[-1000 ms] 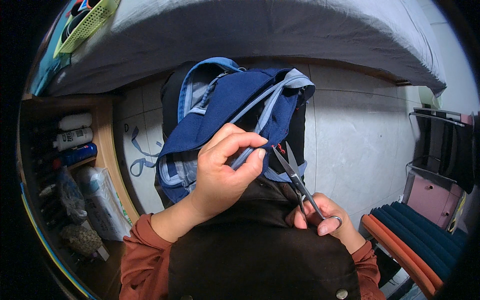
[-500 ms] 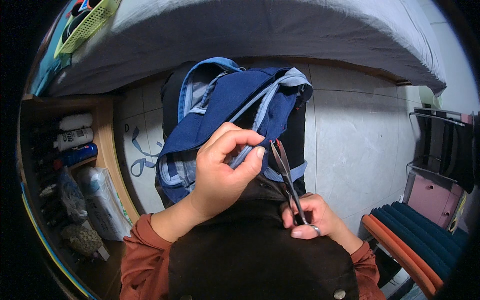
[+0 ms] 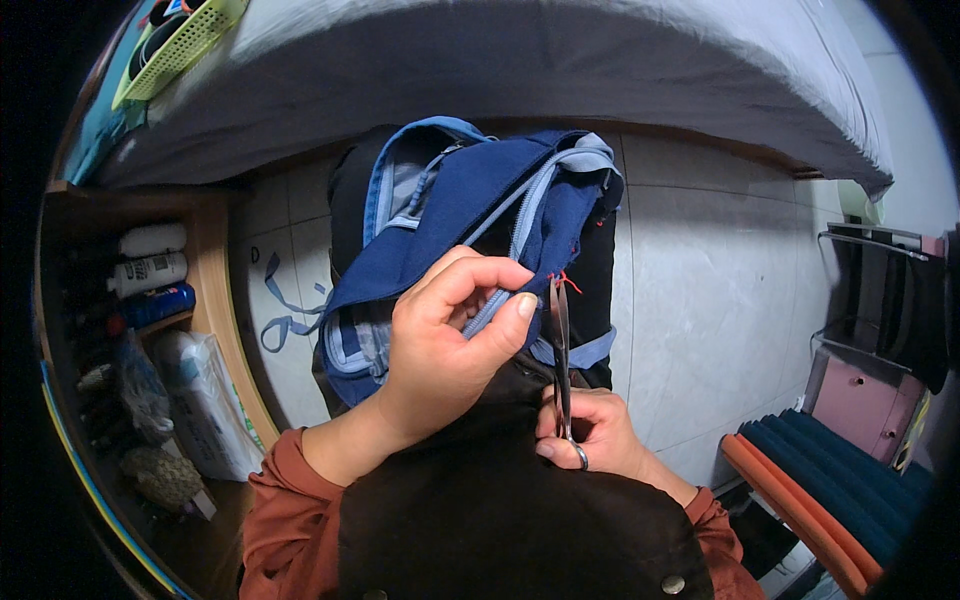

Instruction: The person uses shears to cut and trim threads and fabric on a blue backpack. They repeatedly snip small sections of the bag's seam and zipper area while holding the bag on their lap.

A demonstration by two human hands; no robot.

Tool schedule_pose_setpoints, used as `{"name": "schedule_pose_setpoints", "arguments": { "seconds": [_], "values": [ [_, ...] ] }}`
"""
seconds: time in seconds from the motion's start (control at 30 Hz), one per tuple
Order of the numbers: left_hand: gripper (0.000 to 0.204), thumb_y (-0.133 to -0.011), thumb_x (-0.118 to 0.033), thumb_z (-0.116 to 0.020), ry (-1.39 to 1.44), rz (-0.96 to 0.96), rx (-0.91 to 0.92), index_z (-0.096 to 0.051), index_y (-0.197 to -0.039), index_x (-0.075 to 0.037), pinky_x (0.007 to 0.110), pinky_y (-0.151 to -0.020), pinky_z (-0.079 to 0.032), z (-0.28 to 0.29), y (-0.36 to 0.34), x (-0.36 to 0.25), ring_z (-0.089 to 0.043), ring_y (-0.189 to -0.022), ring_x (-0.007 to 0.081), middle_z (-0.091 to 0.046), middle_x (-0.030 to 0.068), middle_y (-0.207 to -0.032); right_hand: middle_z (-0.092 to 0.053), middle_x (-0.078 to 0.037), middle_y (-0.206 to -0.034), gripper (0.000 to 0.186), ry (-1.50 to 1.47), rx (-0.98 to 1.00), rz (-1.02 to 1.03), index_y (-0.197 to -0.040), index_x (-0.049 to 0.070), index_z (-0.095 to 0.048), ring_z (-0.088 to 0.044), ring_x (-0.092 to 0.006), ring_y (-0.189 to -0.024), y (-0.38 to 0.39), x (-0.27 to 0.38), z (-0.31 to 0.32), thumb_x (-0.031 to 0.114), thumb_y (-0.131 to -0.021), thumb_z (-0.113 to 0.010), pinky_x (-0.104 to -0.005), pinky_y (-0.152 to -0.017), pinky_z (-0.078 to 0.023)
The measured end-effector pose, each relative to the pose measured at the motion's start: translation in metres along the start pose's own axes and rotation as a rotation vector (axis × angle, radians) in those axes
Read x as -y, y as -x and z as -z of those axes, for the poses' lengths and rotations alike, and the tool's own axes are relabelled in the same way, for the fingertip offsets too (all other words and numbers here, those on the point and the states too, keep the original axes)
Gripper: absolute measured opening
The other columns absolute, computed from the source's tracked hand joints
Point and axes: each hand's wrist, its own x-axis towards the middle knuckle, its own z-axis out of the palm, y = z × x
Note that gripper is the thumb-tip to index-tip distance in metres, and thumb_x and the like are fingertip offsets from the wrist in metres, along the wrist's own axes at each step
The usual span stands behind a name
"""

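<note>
The left hand (image 3: 450, 325) pinches the blue bag (image 3: 430, 235), at twelve o'clock from the lap. The right hand (image 3: 600, 432) grips scissors (image 3: 562, 365), tips by red thread (image 3: 567, 281). If they slip toward nine o'clock, they could nick cloth or fingers.

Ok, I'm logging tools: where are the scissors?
Head view, right of centre: the scissors are in the right hand, tips by the red thread.

Seeing navy backpack (image 3: 440, 222) across lap (image 3: 598, 265). At left, wooden shelf unit (image 3: 212, 275) with white bottles (image 3: 150, 275) and blue canister (image 3: 160, 308) up top, plastic-wrapped pack (image 3: 208, 400) lower, nearer.
</note>
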Motion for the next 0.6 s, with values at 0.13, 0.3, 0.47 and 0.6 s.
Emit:
{"name": "schedule_pose_setpoints", "arguments": {
  "seconds": [0.13, 0.3, 0.47, 0.6],
  "values": [
    [0.012, -0.075, -0.002, -0.061, -0.061, -0.008, 0.01, -0.059, -0.086, 0.0, 0.02, -0.058, -0.038, 0.002, -0.001, 0.002, -0.046, -0.065, 0.0072, -0.051, 0.0017, -0.076, -0.052, -0.003, -0.064, 0.013, 0.019, -0.02, -0.068, -0.07, 0.003, -0.057, -0.051, -0.0128, -0.057, 0.004, -0.004, -0.002, 0.007, -0.067, -0.07, -0.0241, -0.052, -0.038],
    [0.01, -0.074, -0.002, -0.061, -0.314, -0.176, -0.016, -0.059, -0.084, 0.0, 0.022, -0.056, -0.04, 0.007, -0.009, 0.0, -0.05, -0.063, 0.0104, -0.053, 0.0044, -0.074, -0.053, -0.003, -0.065, 0.015, 0.054, 0.011, -0.08, -0.071, 0.004, -0.056, -0.051, -0.0145, -0.06, 0.009, -0.006, 0.002, 0.005, -0.067, -0.071, -0.0252, -0.054, -0.039],
    [0.011, -0.073, -0.002, -0.062, -0.364, -0.167, -0.027, -0.06, -0.084, 0.0, 0.023, -0.054, -0.04, 0.009, -0.007, 0.012, -0.051, -0.062, 0.0123, -0.054, 0.0056, -0.075, -0.052, -0.006, -0.069, 0.019, -0.383, -0.271, 0.125, -0.072, 0.006, -0.048, -0.05, -0.0157, -0.067, 0.019, -0.02, 0.01, 0.001, -0.072, -0.066, -0.0273, -0.059, -0.04],
    [0.013, -0.072, -0.001, -0.064, -0.294, -0.171, 0.047, -0.06, -0.084, 0.0, 0.022, -0.052, -0.039, 0.004, -0.001, 0.003, -0.049, -0.06, 0.0114, -0.053, 0.005, -0.074, -0.054, -0.004, -0.071, 0.017, -0.403, -0.467, -0.061, -0.079, 0.003, -0.05, -0.051, -0.0112, -0.065, 0.003, -0.01, 0.017, 0.014, -0.078, -0.062, -0.0234, -0.061, -0.042]
  ]
}}
